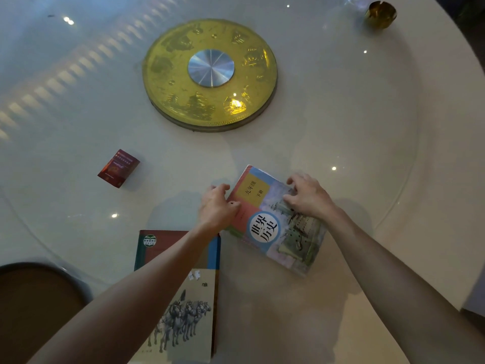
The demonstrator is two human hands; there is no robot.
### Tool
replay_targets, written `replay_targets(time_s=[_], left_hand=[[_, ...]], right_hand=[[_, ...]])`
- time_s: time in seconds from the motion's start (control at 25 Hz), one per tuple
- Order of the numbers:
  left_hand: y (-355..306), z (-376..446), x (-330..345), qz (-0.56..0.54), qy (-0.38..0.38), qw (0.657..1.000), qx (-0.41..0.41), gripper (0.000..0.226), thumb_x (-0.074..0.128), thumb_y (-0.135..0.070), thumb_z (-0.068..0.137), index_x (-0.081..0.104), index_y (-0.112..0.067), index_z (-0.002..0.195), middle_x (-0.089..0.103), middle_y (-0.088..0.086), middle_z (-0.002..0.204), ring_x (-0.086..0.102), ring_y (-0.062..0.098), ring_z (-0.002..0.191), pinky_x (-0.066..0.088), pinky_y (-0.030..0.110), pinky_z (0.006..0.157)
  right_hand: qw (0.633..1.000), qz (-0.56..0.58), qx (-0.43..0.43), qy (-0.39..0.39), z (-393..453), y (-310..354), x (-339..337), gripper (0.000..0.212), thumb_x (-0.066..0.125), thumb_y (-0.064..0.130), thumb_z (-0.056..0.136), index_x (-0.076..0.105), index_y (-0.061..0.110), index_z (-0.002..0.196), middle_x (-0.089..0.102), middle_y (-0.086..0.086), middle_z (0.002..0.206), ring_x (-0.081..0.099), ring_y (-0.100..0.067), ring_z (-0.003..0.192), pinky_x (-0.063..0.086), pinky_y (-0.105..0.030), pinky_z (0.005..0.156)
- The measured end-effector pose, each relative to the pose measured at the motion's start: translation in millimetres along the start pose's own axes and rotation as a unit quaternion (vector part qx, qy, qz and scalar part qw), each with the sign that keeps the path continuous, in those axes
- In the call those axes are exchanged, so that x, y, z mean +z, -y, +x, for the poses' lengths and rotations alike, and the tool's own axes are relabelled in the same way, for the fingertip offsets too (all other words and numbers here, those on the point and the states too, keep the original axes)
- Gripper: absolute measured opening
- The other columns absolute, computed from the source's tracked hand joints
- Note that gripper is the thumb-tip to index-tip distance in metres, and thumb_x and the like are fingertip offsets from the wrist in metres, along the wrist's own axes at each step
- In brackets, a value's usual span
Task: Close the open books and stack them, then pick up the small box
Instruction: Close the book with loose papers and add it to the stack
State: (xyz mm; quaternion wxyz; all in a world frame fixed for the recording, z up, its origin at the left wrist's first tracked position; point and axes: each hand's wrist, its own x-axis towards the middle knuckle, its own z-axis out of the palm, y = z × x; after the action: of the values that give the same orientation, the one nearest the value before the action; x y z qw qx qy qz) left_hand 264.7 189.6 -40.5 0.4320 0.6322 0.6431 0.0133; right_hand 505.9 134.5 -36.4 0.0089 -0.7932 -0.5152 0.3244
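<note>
A closed colourful textbook (265, 227) with a blue circle on its cover lies tilted on the table, right of centre. My left hand (217, 206) grips its left spine edge. My right hand (307, 195) rests with bent fingers on the cover near its upper right edge. A second closed book (189, 306), showing horses on a pale cover with a red and green top, lies near me under my left forearm. The small dark red box (118, 168) sits apart at the left, untouched.
A gold turntable disc (168, 74) with a silver hub sits at the table's centre. A gold cup (380, 15) stands far right. A brown chair seat (34, 306) shows at lower left. The table edge (446, 232) curves down the right.
</note>
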Motion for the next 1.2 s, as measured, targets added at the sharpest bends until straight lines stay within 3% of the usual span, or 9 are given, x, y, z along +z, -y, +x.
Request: replay_targets(time_s=[0.16, 0.32, 0.48, 0.6, 0.68, 0.8, 0.92, 1.08, 1.2], left_hand=[[-3, -10, 6, 0.022, 0.005, 1.0, -0.001, 0.066, 0.071, -0.046, 0.082, 0.052, -0.019, 0.139, 0.055, 0.008, 0.127, 0.058, 0.024, 0.114, 0.053, 0.04, 0.096], [-23, -27, 12, -0.066, 0.005, 0.997, 0.029, 0.063, 0.074, -0.034, 0.087, 0.051, -0.014, 0.142, 0.052, 0.009, 0.132, 0.059, 0.022, 0.117, 0.054, 0.035, 0.095], [-24, -62, 26, -0.075, 0.007, 0.996, -0.043, 0.067, 0.071, -0.031, 0.09, 0.043, -0.007, 0.146, 0.052, 0.014, 0.138, 0.053, 0.027, 0.126, 0.048, 0.039, 0.102], [-19, -93, 42, -0.109, 0.091, 0.984, -0.107, 0.055, 0.066, -0.022, 0.095, 0.047, -0.002, 0.142, 0.06, 0.014, 0.127, 0.061, 0.023, 0.109, 0.051, 0.029, 0.081], [-13, -103, 53, -0.1, 0.128, 0.981, -0.102, 0.037, 0.065, -0.015, 0.095, 0.06, 0.002, 0.127, 0.068, 0.019, 0.114, 0.065, 0.015, 0.08, 0.051, 0.018, 0.057], [-3, -111, 56, -0.101, 0.161, 0.978, -0.079, 0.013, 0.065, -0.012, 0.094, 0.07, -0.003, 0.101, 0.072, 0.012, 0.091, 0.056, 0.006, 0.059, 0.036, 0.009, 0.034], [9, -120, 49, -0.143, 0.181, 0.971, -0.059, 0.009, 0.064, -0.015, 0.096, 0.062, -0.013, 0.105, 0.067, 0.002, 0.09, 0.063, 0.006, 0.069, 0.046, 0.011, 0.044], [23, -131, 37, -0.281, 0.191, 0.937, -0.077, 0.021, 0.06, -0.013, 0.099, 0.059, -0.006, 0.118, 0.073, 0.018, 0.106, 0.076, 0.025, 0.079, 0.061, 0.034, 0.061], [33, -138, 14, -0.371, 0.199, 0.903, -0.081, 0.02, 0.058, -0.012, 0.101, 0.058, -0.006, 0.12, 0.075, 0.022, 0.105, 0.076, 0.031, 0.08, 0.062, 0.044, 0.066]], right_hand=[[0.996, 0.012, 0.086, 0.011, -18, -16, 5, 0.036, 0.068, 0.04, 0.089, 0.051, 0.015, 0.109, 0.06, -0.007, 0.113, 0.058, -0.032, 0.11, 0.047, -0.041, 0.082], [0.982, 0.068, 0.177, 0.0, -48, -47, 21, 0.051, 0.069, 0.048, 0.089, 0.057, 0.009, 0.119, 0.066, -0.012, 0.118, 0.065, -0.033, 0.107, 0.052, -0.042, 0.081], [0.969, 0.048, 0.238, -0.051, -96, -66, 44, 0.051, 0.061, 0.046, 0.095, 0.055, 0.006, 0.126, 0.06, -0.018, 0.128, 0.057, -0.039, 0.118, 0.051, -0.047, 0.091], [0.963, 0.084, 0.249, -0.064, -131, -66, 66, 0.034, 0.056, 0.039, 0.1, 0.055, 0.008, 0.114, 0.06, -0.018, 0.117, 0.061, -0.038, 0.104, 0.046, -0.041, 0.076], [0.948, 0.157, 0.266, -0.075, -149, -64, 80, 0.025, 0.055, 0.033, 0.099, 0.052, 0.008, 0.102, 0.062, -0.015, 0.104, 0.062, -0.034, 0.088, 0.043, -0.038, 0.067], [0.896, 0.309, 0.307, -0.09, -170, -58, 92, 0.02, 0.052, 0.023, 0.094, 0.044, 0.011, 0.08, 0.05, -0.005, 0.072, 0.043, -0.021, 0.057, 0.031, -0.033, 0.055], [0.86, 0.409, 0.297, -0.067, -187, -48, 97, 0.034, 0.051, 0.018, 0.091, 0.026, 0.02, 0.068, 0.025, 0.001, 0.06, 0.021, -0.015, 0.051, 0.019, -0.033, 0.056], [0.847, 0.449, 0.279, -0.055, -199, -37, 103, 0.016, 0.054, 0.032, 0.085, 0.049, 0.017, 0.08, 0.055, -0.008, 0.075, 0.056, -0.022, 0.067, 0.039, -0.034, 0.063], [0.834, 0.485, 0.257, -0.057, -202, -17, 101, 0.034, 0.06, 0.044, 0.081, 0.063, 0.011, 0.089, 0.073, -0.01, 0.087, 0.069, -0.025, 0.077, 0.046, -0.035, 0.069]])
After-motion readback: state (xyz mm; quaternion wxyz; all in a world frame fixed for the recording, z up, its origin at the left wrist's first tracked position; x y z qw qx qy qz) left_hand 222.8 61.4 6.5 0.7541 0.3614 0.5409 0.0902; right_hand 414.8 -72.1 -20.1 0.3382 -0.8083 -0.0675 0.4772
